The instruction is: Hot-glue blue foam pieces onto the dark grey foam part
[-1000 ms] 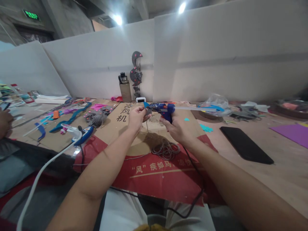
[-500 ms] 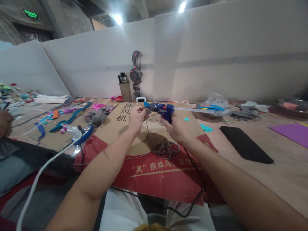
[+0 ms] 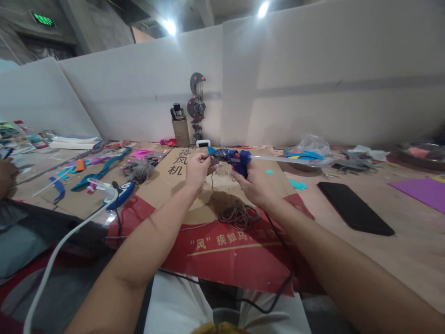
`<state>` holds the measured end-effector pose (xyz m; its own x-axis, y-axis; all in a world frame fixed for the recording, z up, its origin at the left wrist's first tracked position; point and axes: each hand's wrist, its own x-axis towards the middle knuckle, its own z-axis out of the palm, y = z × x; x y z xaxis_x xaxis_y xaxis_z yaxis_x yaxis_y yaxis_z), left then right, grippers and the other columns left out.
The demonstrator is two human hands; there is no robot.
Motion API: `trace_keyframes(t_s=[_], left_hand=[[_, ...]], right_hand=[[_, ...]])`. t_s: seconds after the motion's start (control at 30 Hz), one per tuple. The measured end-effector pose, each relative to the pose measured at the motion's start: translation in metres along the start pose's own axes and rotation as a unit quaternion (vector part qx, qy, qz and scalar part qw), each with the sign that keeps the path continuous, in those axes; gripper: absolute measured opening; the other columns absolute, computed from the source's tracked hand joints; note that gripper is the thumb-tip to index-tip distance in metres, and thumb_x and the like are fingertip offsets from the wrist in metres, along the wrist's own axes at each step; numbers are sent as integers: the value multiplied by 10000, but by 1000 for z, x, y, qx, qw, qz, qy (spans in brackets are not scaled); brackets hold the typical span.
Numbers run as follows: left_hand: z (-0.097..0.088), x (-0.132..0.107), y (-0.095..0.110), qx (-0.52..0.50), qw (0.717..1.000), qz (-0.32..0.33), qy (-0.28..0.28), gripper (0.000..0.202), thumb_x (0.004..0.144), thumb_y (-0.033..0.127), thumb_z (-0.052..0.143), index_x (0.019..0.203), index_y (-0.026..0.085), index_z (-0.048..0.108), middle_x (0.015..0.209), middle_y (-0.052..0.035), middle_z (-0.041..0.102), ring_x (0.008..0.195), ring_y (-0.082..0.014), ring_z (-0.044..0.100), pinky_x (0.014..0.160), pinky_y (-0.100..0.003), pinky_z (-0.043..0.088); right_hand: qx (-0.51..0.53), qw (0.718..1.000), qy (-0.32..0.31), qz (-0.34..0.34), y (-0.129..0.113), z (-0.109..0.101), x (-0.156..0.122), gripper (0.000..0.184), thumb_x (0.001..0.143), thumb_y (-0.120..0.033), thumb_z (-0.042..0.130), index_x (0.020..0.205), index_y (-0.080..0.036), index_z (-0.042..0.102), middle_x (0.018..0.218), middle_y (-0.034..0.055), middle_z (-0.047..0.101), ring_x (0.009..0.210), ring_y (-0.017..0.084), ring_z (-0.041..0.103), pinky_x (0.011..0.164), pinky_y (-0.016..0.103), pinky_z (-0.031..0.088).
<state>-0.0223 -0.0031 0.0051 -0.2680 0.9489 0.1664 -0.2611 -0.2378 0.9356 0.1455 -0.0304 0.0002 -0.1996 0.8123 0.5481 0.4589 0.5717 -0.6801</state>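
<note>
My right hand (image 3: pixel 253 178) is wrapped round the handle of a blue glue gun (image 3: pixel 239 158), its nozzle pointing left. A long clear glue stick (image 3: pixel 278 160) sticks out of its back end. My left hand (image 3: pixel 200 170) is closed in a pinch at the nozzle, by a small blue piece (image 3: pixel 211 150). Grey yarn (image 3: pixel 212 181) hangs down from the left fingertips; what else they hold is too small to make out. Below, a loose coil of grey yarn (image 3: pixel 239 217) lies on the red and brown cardboard (image 3: pixel 236 260).
A black phone-like slab (image 3: pixel 354 208) lies at right, near purple sheet (image 3: pixel 420 192). A bottle (image 3: pixel 180 130) and a dark hanging ornament (image 3: pixel 196 104) stand at the back wall. On the left are a grey yarn ball (image 3: pixel 139 169) and a power strip (image 3: pixel 120 195). Another person's hand (image 3: pixel 7 174) is far left.
</note>
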Motion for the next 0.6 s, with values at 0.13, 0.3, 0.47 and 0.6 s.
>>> trace_keyframes(t_s=[0.13,0.3,0.47,0.6], left_hand=[[0,0,0,3,1000,2,-4,115,739,157,724,694,138,619,617,28,563,563,-65,566,719,-280,587],[0,0,1,-2,1000,-4,4,100,747,141,704,703,139,615,630,21,580,562,-66,576,689,-263,584],[1,0,0,-4,1000,-6,8,90,748,127,688,705,141,610,634,17,596,569,-74,584,698,-268,580],[1,-1,1,-5,1000,-6,5,82,755,122,668,698,136,611,635,12,606,558,-76,586,689,-276,582]], right_hand=[[-1,1000,0,0,-1,0,0,356,872,-333,509,1190,-195,586,1083,139,686,959,285,631,856,433,476],[-8,1000,-6,11,1,0,0,365,881,-346,499,1201,-185,571,1086,143,678,959,283,631,859,434,476],[-12,1000,-6,10,0,-1,-1,353,883,-332,499,1198,-192,573,1115,141,674,996,284,630,883,429,474],[-13,1000,-4,7,-1,0,-1,362,881,-340,505,1203,-188,574,1096,142,681,973,288,638,864,438,482]])
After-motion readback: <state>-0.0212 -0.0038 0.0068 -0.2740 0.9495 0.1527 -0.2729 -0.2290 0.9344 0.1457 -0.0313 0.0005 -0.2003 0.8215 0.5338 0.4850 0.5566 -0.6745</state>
